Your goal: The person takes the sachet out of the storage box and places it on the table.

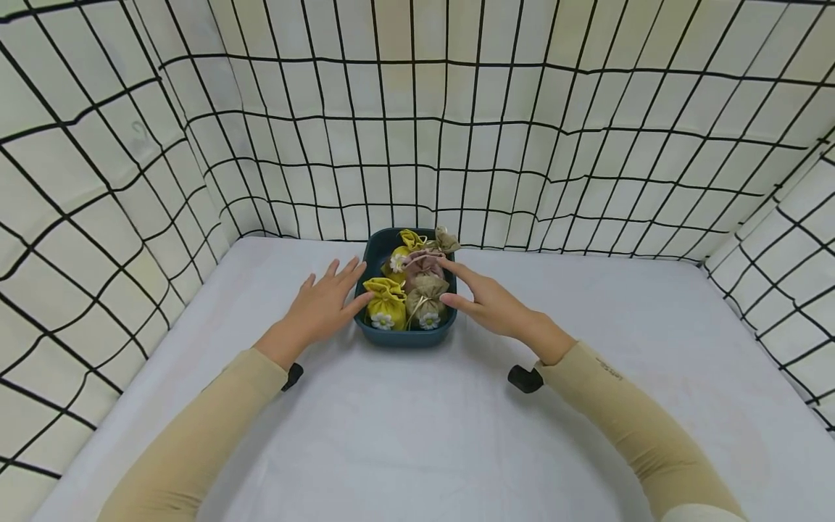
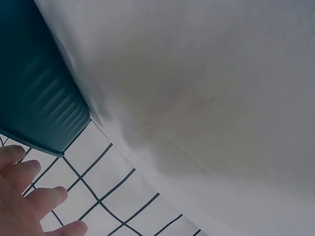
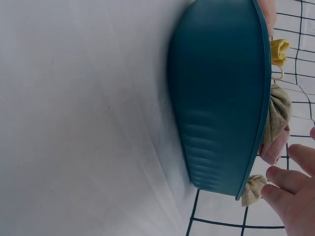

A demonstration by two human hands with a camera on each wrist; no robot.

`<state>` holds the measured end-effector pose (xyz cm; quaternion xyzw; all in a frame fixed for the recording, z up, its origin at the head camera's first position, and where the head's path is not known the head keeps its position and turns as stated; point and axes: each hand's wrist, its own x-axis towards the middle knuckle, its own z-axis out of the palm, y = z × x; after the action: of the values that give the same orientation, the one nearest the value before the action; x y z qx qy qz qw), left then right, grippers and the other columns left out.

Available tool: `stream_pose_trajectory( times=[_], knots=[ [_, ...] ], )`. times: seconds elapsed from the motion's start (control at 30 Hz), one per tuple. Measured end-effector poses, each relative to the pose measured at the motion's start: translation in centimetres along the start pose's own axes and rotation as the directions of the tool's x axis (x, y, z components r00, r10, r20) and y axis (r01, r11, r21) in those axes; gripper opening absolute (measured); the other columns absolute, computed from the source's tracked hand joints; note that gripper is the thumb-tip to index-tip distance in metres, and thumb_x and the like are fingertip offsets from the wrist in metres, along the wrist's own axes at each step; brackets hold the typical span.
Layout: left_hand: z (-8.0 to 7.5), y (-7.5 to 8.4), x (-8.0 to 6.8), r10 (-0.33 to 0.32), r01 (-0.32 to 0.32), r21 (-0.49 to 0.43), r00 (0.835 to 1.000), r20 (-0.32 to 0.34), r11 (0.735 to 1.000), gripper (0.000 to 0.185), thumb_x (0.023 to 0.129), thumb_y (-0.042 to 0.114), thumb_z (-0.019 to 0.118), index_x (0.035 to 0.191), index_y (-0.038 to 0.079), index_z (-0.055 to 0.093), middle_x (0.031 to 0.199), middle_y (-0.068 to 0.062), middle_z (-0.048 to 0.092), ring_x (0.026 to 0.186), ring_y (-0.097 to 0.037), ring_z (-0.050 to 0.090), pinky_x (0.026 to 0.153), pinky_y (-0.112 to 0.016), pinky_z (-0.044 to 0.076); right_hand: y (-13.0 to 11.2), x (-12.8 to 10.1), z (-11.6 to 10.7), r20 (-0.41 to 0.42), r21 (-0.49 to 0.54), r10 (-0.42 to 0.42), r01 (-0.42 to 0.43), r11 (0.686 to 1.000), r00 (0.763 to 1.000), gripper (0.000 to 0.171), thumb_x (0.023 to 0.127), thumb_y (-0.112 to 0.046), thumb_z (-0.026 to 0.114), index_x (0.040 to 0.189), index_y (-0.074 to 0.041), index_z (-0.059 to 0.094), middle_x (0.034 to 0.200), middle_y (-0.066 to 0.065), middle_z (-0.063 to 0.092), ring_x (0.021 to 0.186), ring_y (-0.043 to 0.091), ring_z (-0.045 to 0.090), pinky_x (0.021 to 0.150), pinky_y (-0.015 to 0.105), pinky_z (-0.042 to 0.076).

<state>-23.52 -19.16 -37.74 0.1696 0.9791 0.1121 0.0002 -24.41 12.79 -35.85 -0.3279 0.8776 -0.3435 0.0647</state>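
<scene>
A dark teal tray [image 1: 404, 336] sits mid-table, filled with several small drawstring pouches: a yellow one [image 1: 386, 302], a tan one [image 1: 427, 303], a pink one [image 1: 422, 262] and more behind. My left hand [image 1: 324, 304] lies flat against the tray's left side with straight fingers. My right hand [image 1: 484, 296] reaches over the right rim, its fingertips touching the pink pouch. The tray's outer wall [image 3: 221, 98] fills the right wrist view, with my right fingers [image 3: 290, 196] beside the pouches. The left wrist view shows the tray's corner [image 2: 34, 98] and my left fingers [image 2: 29, 196].
A white cloth covers the table [image 1: 417, 435]. Cloth walls with a black grid [image 1: 417, 130] close it in at the back and on both sides. A black wrist camera mount [image 1: 525, 378] shows under my right sleeve.
</scene>
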Motion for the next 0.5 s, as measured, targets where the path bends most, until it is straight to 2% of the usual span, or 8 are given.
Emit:
stream_pose_trajectory(
  times=[0.33, 0.5],
  knots=[
    [0.3, -0.4, -0.1, 0.006, -0.006, 0.007, 1.000, 0.024, 1.000, 0.072, 0.109, 0.051, 0.042, 0.165, 0.011, 0.021, 0.170, -0.012, 0.017, 0.154, -0.043, 0.010, 0.115, -0.074, 0.013, 0.3, 0.8, 0.4, -0.011, 0.065, -0.029, 0.030, 0.997, 1.000, 0.069, 0.105, -0.032, 0.063, 0.162, -0.013, 0.031, 0.164, 0.011, 0.033, 0.150, 0.031, 0.032, 0.118, 0.051, 0.033],
    [0.4, -0.6, -0.1, 0.016, -0.016, 0.002, 1.000, 0.026, 1.000, 0.073, 0.109, 0.052, 0.042, 0.165, 0.011, 0.021, 0.170, -0.012, 0.017, 0.154, -0.043, 0.010, 0.115, -0.074, 0.012, 0.0, 1.3, 0.4, -0.044, 0.072, -0.031, 0.034, 0.997, 0.999, 0.065, 0.103, -0.026, 0.067, 0.158, -0.008, 0.039, 0.157, 0.013, 0.045, 0.141, 0.032, 0.046, 0.114, 0.044, 0.040]
  ],
)
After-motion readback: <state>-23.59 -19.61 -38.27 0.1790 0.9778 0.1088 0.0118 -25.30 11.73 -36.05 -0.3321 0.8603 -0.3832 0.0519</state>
